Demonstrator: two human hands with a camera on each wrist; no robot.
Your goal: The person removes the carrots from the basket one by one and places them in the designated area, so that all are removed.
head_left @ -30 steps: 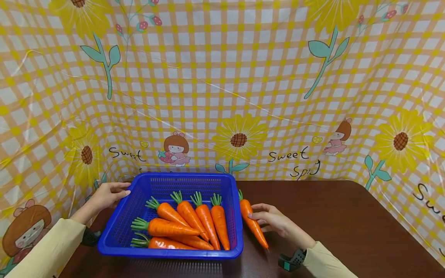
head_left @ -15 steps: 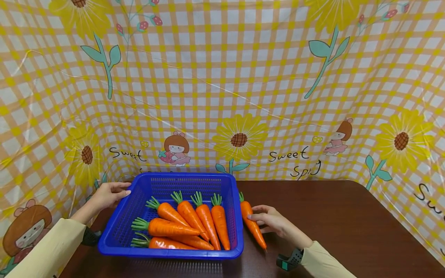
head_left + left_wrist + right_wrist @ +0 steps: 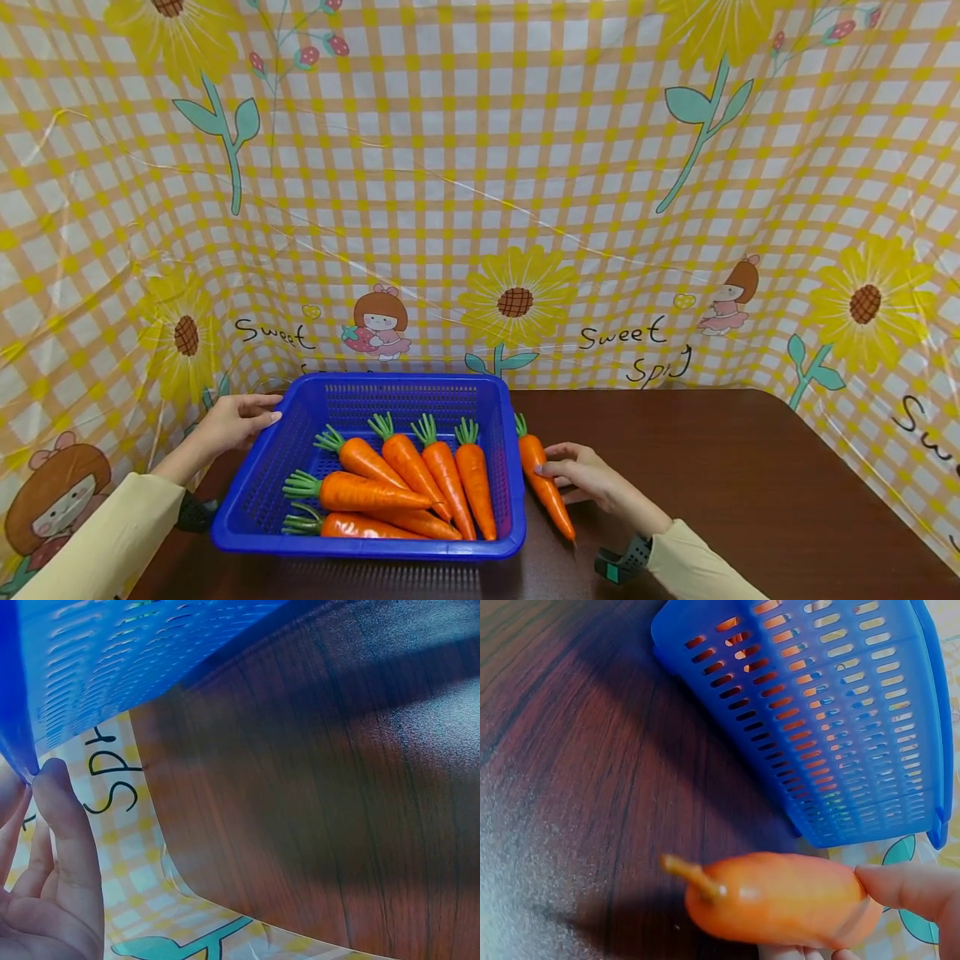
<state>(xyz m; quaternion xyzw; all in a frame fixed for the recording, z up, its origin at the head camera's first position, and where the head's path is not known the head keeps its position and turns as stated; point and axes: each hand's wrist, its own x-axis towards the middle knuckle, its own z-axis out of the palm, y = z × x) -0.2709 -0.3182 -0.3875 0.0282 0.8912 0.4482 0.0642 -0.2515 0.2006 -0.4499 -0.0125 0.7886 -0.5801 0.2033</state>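
A blue plastic basket [image 3: 367,547] with slotted walls stands on the table, tilted slightly in the head view. Inside it lie several orange carrots [image 3: 471,487], most with their green stalks toward the back. My left hand [image 3: 234,422] pinches the basket's left rim between thumb and fingers, as the left wrist view confirms with the thumb [image 3: 61,802] at the edge. Outside the right wall, my right hand [image 3: 592,479] holds another carrot [image 3: 553,496] round its middle. That carrot's green top points to the back, and its thin tip [image 3: 694,881] fills the near part of the right wrist view.
The dark brown wooden table [image 3: 720,483] stretches to the right of the basket. A yellow checked cloth [image 3: 510,167] with sunflowers hangs behind and along both sides. Dark straps [image 3: 626,560] sit on the wrists below pale sleeves.
Since a second ago, my right hand and its carrot have shifted a little toward me and left. Over the last half second they stay nearly still. The left hand and basket have not moved.
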